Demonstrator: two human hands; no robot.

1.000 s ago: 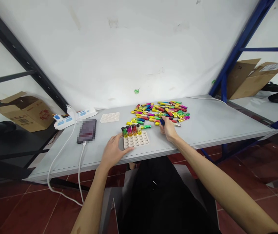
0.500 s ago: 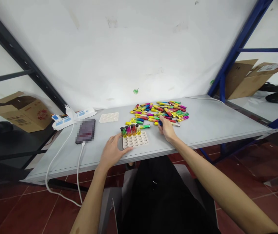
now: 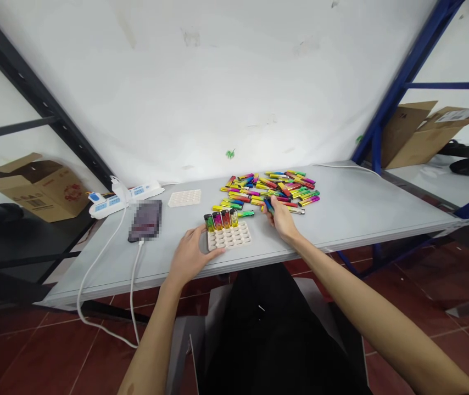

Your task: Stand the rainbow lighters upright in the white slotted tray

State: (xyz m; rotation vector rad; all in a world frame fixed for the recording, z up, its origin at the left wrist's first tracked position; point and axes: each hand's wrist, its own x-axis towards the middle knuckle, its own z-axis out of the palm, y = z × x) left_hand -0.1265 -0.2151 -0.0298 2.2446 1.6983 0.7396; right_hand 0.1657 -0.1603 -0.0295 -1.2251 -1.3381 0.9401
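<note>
A white tray with rows of holes [image 3: 230, 239] lies near the table's front edge. Several lighters [image 3: 225, 219] stand upright in its back row, coloured green, pink, red and clear-yellow. My left hand [image 3: 191, 251] grips the tray at its left side, the thumb along the near edge and the fingers reaching round the far left corner. Held in my right hand [image 3: 282, 219] is a blue lighter [image 3: 268, 206], tilted, at the near side of a loose heap of shiny multicoloured lighters [image 3: 259, 189]. One green lighter [image 3: 246, 214] lies just behind the tray's right end.
A second white tray [image 3: 184, 198] lies farther back on the left. Beside it are a blurred dark phone-like object [image 3: 145, 219] on a white cable and a white power strip [image 3: 125, 202]. Cardboard boxes [image 3: 47, 186] sit on shelves at both sides. A wall closes off the back.
My right hand has raised the blue lighter slightly from the heap's near edge, so more of it shows. My left hand and the tray have stayed put.
</note>
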